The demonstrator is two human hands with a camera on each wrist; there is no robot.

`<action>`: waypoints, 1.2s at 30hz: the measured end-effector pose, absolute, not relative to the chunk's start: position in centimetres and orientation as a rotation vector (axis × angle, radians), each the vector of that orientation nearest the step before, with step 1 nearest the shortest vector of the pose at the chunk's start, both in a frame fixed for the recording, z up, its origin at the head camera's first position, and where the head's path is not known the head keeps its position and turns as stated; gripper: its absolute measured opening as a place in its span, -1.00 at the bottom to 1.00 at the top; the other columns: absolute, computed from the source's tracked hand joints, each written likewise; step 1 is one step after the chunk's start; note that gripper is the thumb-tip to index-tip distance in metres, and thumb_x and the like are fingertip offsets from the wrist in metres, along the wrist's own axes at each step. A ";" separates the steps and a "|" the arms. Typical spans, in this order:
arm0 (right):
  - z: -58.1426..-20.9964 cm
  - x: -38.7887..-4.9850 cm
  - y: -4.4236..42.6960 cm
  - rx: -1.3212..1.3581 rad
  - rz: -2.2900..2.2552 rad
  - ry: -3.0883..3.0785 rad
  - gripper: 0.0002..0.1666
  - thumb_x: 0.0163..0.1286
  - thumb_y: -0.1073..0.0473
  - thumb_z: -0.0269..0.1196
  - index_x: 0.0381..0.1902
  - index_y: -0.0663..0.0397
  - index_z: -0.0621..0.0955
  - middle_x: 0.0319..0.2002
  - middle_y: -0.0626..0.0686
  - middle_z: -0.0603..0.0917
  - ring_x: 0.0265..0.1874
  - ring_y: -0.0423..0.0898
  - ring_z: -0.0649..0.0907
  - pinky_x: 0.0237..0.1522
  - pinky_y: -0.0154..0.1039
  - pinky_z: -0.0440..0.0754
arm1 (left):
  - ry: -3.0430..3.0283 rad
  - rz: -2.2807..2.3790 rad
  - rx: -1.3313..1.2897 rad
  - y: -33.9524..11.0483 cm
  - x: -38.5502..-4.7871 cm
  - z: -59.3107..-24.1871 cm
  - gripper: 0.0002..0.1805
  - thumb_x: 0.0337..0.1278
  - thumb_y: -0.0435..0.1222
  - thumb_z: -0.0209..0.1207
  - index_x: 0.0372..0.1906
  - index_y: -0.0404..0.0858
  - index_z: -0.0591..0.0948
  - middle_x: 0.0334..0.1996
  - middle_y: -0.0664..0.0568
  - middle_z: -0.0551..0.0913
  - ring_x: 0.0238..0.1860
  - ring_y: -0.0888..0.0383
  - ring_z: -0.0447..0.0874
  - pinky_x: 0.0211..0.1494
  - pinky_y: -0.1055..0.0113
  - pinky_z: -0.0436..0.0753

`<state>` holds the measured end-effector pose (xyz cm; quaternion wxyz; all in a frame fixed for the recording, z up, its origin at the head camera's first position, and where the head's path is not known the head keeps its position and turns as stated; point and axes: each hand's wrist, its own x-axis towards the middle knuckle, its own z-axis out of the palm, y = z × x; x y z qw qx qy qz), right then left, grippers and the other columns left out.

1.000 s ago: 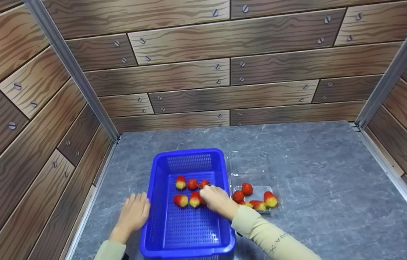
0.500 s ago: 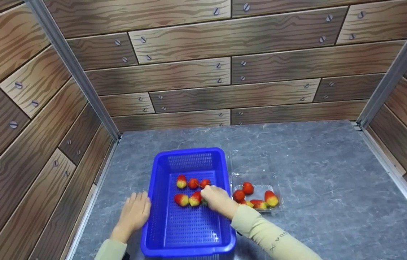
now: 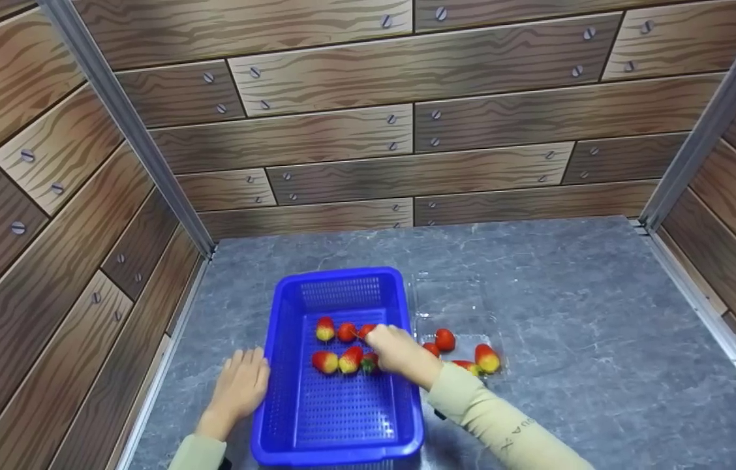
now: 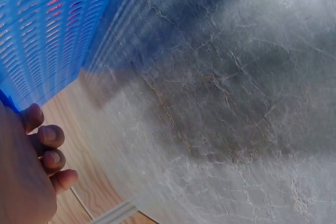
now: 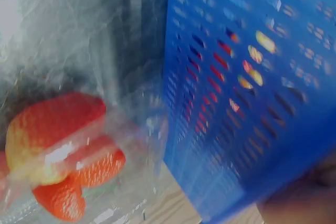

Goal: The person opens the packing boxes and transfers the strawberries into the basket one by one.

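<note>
In the head view a blue perforated basket (image 3: 342, 450) stands on the table. Two short rows of fruit lie inside: red-and-yellow strawberries (image 3: 325, 362) and small round red fruits (image 3: 347, 331). My left hand (image 3: 241, 385) rests against the basket's left side, fingers fairly straight. My right hand (image 3: 400, 352) is over the basket's right part, close to a strawberry with a green cap (image 3: 369, 363); its fingertips are hidden. To the right, a clear plastic clamshell box (image 3: 453, 297) holds more fruit, including a strawberry (image 3: 487, 359) and a round red fruit (image 3: 445, 339).
A grey marbled tabletop (image 3: 570, 294) runs under everything. Wood-patterned walls (image 3: 335, 130) with metal corner posts (image 3: 126, 124) close in the back and both sides. The lidded half of the clear box lies folded back beside the basket.
My right hand has shifted slightly up and right, uncovering the green-capped strawberry at the end of the near row. My left hand stays at the basket's side.
</note>
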<state>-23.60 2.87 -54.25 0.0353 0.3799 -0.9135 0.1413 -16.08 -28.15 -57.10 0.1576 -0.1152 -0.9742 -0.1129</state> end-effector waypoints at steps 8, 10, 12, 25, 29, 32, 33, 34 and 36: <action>-52.5 -24.8 4.8 1.156 0.849 -2.770 -0.88 0.02 0.38 0.37 -0.43 0.12 0.71 -0.50 0.02 0.68 -0.51 -0.11 0.60 -0.42 -0.22 0.62 | -2.768 -0.298 -0.359 -28.2 -16.1 -57.2 -0.74 0.36 -0.35 -0.06 -0.08 -0.47 0.53 -0.29 -0.23 0.59 -0.22 -0.19 0.47 -0.16 -0.04 0.43; -52.1 -24.9 5.4 1.145 0.927 -2.747 -0.88 0.06 0.36 0.38 -0.37 0.16 0.74 -0.44 0.04 0.72 -0.46 -0.10 0.66 -0.36 -0.24 0.64 | -2.763 -0.299 -0.361 -28.2 -16.1 -57.2 -0.75 0.35 -0.36 -0.06 -0.10 -0.46 0.53 -0.32 -0.21 0.59 -0.24 -0.18 0.46 -0.19 -0.03 0.42; -51.7 -25.0 6.0 1.118 1.001 -2.735 -0.87 0.11 0.35 0.37 -0.33 0.20 0.74 -0.40 0.08 0.73 -0.42 -0.08 0.69 -0.32 -0.25 0.66 | -2.758 -0.305 -0.364 -28.3 -16.1 -57.2 -0.78 0.35 -0.36 -0.05 -0.13 -0.45 0.52 -0.36 -0.19 0.57 -0.28 -0.17 0.45 -0.22 -0.02 0.41; -51.2 -26.1 11.0 0.875 1.137 -2.733 -0.91 0.14 0.38 0.34 -0.35 0.25 0.73 -0.46 0.05 0.71 -0.51 -0.15 0.64 -0.39 -0.30 0.64 | -2.827 -0.364 -0.319 -28.3 -16.1 -57.3 -0.65 0.42 -0.32 -0.10 0.03 -0.52 0.52 -0.20 -0.27 0.61 -0.12 -0.23 0.48 -0.06 -0.11 0.44; -51.6 -26.2 12.9 0.797 1.090 -2.778 -0.90 0.12 0.40 0.34 -0.36 0.21 0.73 -0.47 0.03 0.71 -0.49 -0.15 0.64 -0.37 -0.26 0.65 | -2.814 -0.361 -0.323 -28.3 -16.1 -57.4 -0.65 0.41 -0.32 -0.10 0.03 -0.52 0.52 -0.19 -0.28 0.62 -0.11 -0.24 0.49 -0.05 -0.12 0.44; -51.9 -26.2 14.4 0.711 1.067 -2.840 -0.89 0.12 0.41 0.34 -0.35 0.22 0.73 -0.45 0.05 0.72 -0.46 -0.11 0.66 -0.33 -0.22 0.67 | -2.805 -0.350 -0.334 -28.4 -16.1 -57.4 -0.66 0.40 -0.33 -0.09 0.01 -0.52 0.53 -0.20 -0.27 0.62 -0.12 -0.24 0.49 -0.06 -0.11 0.44; -52.1 -26.1 14.9 0.677 1.053 -2.861 -0.88 0.11 0.41 0.34 -0.34 0.22 0.73 -0.44 0.06 0.72 -0.44 -0.10 0.67 -0.32 -0.21 0.67 | -2.800 -0.348 -0.338 -28.4 -16.1 -57.4 -0.67 0.40 -0.33 -0.09 0.01 -0.52 0.53 -0.21 -0.27 0.61 -0.13 -0.23 0.49 -0.07 -0.11 0.44; -52.1 -26.0 15.3 0.635 1.040 -2.887 -0.87 0.11 0.41 0.34 -0.33 0.23 0.73 -0.43 0.07 0.72 -0.44 -0.09 0.67 -0.31 -0.19 0.68 | -2.797 -0.347 -0.342 -28.4 -16.1 -57.3 -0.67 0.40 -0.33 -0.09 0.00 -0.52 0.53 -0.21 -0.27 0.61 -0.14 -0.23 0.49 -0.07 -0.11 0.44; -52.3 -25.8 16.2 0.546 0.982 -2.942 -0.86 0.09 0.40 0.35 -0.33 0.23 0.72 -0.43 0.06 0.71 -0.43 -0.07 0.66 -0.31 -0.15 0.67 | -2.793 -0.347 -0.348 -28.3 -16.1 -57.3 -0.68 0.39 -0.33 -0.08 -0.01 -0.51 0.53 -0.23 -0.26 0.61 -0.14 -0.22 0.48 -0.08 -0.10 0.44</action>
